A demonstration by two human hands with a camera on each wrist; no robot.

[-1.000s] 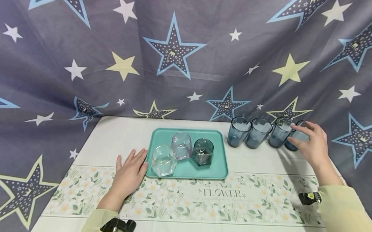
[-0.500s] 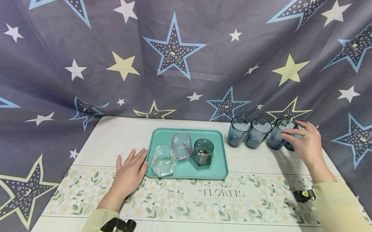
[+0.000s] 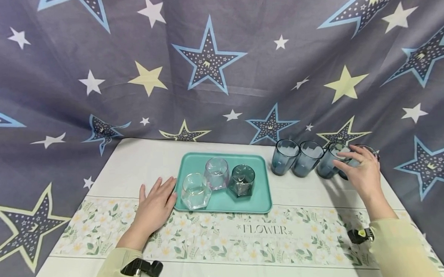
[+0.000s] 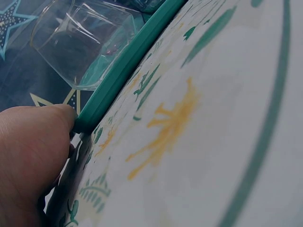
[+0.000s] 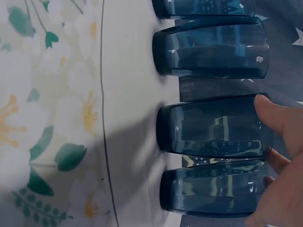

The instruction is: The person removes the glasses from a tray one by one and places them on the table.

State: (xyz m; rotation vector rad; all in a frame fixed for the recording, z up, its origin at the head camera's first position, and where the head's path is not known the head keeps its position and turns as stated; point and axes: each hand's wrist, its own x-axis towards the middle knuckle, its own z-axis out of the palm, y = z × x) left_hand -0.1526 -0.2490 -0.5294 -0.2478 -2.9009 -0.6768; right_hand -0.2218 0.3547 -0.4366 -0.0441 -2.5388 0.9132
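Note:
Four-sided view aside, several blue drinking glasses stand upright in a row at the table's right. My right hand point(image 3: 361, 173) pinches the third blue glass point(image 5: 215, 125) near its rim, thumb on one side and a finger on the other. Its other fingers lie by the end blue glass point(image 5: 213, 189); whether they touch it I cannot tell. My left hand point(image 3: 152, 209) lies flat with spread fingers on the table, touching the left edge of the green tray point(image 3: 263, 203). On the tray stand a clear glass point(image 3: 196, 192), a pinkish glass point(image 3: 217, 174) and a dark grey glass point(image 3: 242, 181).
Two more blue glasses, one point(image 3: 285, 157) nearest the tray and another point(image 3: 307, 159) beside it, stand left of the held one. A star-patterned curtain point(image 3: 220, 113) hangs right behind the table. A flower-print band point(image 3: 250, 241) crosses the white tablecloth.
My right hand has moved left and closed its thumb and finger on the third blue glass, which has shifted slightly left. My left hand and the tray stay in place.

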